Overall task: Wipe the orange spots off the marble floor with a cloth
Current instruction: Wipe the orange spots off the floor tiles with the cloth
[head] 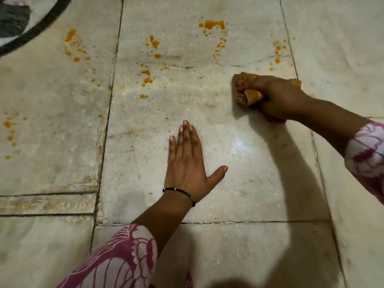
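My right hand (272, 96) grips a bunched orange-stained cloth (242, 88) and presses it on the marble floor (239, 173) at the right of the middle slab. My left hand (188, 161) lies flat on the floor near the centre, fingers straight and thumb spread. Orange spots are scattered across the far half of the floor: a big patch (214, 24) at the top, a cluster (154, 44) left of it, drops (277, 53) just beyond the cloth, more (146, 80) ahead of my left hand, and some (71, 44) on the left slab.
Dark grout lines (104, 142) divide the slabs. A dark curved inlay band (35, 28) crosses the top left corner. More orange drops (9, 132) lie at the left edge. My arms' shadows fall over the lower right floor.
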Motion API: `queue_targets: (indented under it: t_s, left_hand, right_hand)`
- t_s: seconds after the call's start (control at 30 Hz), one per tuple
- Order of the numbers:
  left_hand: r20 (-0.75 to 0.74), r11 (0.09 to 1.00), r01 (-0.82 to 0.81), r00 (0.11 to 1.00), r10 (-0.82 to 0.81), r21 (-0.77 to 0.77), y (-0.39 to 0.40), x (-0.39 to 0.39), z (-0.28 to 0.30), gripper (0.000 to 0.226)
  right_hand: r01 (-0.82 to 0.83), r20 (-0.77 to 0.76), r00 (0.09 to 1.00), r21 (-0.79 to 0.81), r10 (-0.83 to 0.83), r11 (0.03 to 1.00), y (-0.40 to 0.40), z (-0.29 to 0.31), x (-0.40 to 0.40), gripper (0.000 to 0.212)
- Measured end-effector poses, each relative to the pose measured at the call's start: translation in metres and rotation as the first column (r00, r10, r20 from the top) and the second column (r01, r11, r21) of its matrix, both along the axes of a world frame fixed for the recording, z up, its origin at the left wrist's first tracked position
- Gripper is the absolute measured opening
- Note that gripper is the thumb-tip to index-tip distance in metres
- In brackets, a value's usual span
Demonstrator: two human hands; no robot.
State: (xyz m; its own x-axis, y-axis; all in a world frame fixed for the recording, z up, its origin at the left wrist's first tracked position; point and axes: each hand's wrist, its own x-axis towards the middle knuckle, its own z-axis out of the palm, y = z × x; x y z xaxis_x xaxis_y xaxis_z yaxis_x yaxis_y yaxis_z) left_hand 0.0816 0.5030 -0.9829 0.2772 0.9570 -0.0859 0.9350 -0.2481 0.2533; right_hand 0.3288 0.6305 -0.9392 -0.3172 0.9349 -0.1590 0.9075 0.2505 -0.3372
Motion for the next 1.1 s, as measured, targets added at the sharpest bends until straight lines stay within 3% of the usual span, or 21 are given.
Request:
queue_targets:
  t_s: [0.17,0.37,0.5,0.7,0.77,0.9,1.0,1.1]
  left_hand:
    - [-0.003,1.000,0.005,1.000,-0.005,-0.006,0.001,0.001,0.001,0.108]
    - [0.018,1.000,0.008,1.000,-0.008,0.011,0.000,-0.001,-0.001,0.108]
    - [0.022,1.000,0.008,1.000,-0.009,0.018,0.001,-0.001,-0.002,0.108]
    - [0.018,1.000,0.005,1.000,-0.005,-0.003,0.001,0.000,0.002,0.108]
    - [0.008,1.000,0.008,1.000,-0.008,-0.005,0.000,0.000,0.002,0.108]
    - [-0.001,1.000,0.015,1.000,-0.015,-0.001,0.000,-0.001,0.000,0.106]
    - [0.004,1.000,0.023,1.000,-0.023,0.010,0.000,-0.002,-0.001,0.105]
    - [0.012,1.000,0.021,1.000,-0.022,0.014,0.000,-0.002,-0.002,0.106]
  right_hand:
    - [-0.077,0.019,0.997,0.029,0.077,0.997,0.021,-0.002,-0.053,0.052]
    - [-0.237,-0.054,0.970,-0.007,0.236,0.972,-0.075,-0.011,-0.042,0.061]
    - [-0.119,-0.092,0.989,-0.047,0.114,0.992,-0.120,-0.006,0.023,0.063]
    - [0.114,-0.108,0.988,0.016,-0.112,0.993,-0.060,-0.011,0.028,0.067]
    - [0.098,-0.085,0.992,0.037,-0.094,0.995,-0.045,-0.013,0.004,0.060]
    - [-0.096,-0.064,0.993,0.025,0.098,0.995,-0.071,-0.016,-0.028,0.062]
    - [-0.156,-0.068,0.985,0.020,0.157,0.988,-0.131,-0.017,-0.007,0.061]
    - [-0.092,-0.034,0.995,0.007,0.093,0.996,-0.163,-0.017,0.041,0.063]
